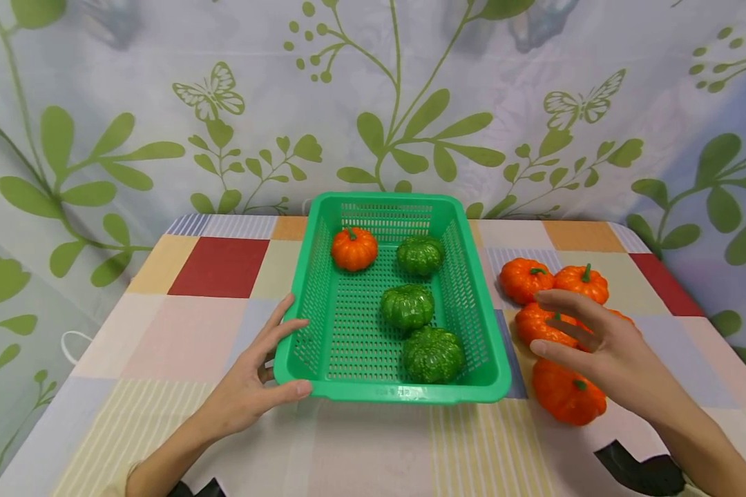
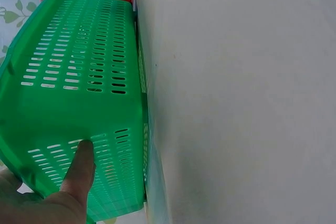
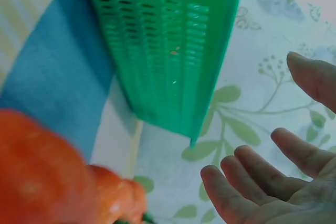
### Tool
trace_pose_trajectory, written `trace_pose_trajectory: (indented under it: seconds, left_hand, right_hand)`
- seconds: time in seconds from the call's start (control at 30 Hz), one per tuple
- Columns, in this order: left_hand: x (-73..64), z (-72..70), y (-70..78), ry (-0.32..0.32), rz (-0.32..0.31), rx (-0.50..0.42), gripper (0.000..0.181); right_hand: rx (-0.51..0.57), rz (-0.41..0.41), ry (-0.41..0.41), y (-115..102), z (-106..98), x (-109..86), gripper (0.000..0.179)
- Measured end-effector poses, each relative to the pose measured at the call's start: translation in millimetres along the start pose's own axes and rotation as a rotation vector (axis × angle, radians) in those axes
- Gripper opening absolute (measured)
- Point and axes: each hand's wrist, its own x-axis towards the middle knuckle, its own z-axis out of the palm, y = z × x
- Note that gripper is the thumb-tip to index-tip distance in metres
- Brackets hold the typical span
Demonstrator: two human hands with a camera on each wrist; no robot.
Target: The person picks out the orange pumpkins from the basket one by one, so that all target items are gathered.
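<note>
A green plastic basket (image 1: 410, 393) with slotted walls stands mid-table. Inside it are one small orange pumpkin (image 1: 354, 249) at the back left and three green pumpkins (image 1: 407, 306) down the right half. My left hand (image 1: 247, 388) rests at the basket's front left corner, fingers spread, fingertips on the rim. In the left wrist view, one straight finger (image 2: 80, 171) lies against the slotted outer wall. My right hand (image 1: 609, 352) is held over several loose orange pumpkins (image 1: 568, 392) to the right of the basket, fingers apart and loosely bent, holding nothing.
A patchwork-patterned cloth (image 1: 217, 267) covers the table. Behind it hangs a pale curtain (image 1: 249, 90) with green leaves and butterflies. The loose pumpkins cluster close beside the basket's right wall. A white loop of cord (image 1: 68, 345) shows past the table's left edge.
</note>
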Motion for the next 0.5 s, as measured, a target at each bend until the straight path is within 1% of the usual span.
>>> trace_pose_trajectory:
  seconds: [0.17, 0.5]
  left_hand:
    - [-0.7, 0.0, 0.2, 0.004, 0.007, -0.005, 0.068]
    - [1.0, 0.6, 0.2, -0.002, 0.010, -0.015, 0.068]
  right_hand:
    - [0.012, -0.051, 0.006, -15, 6, 15.6, 0.051]
    - [0.104, -0.141, -0.065, -53, 18, 48.9, 0.053]
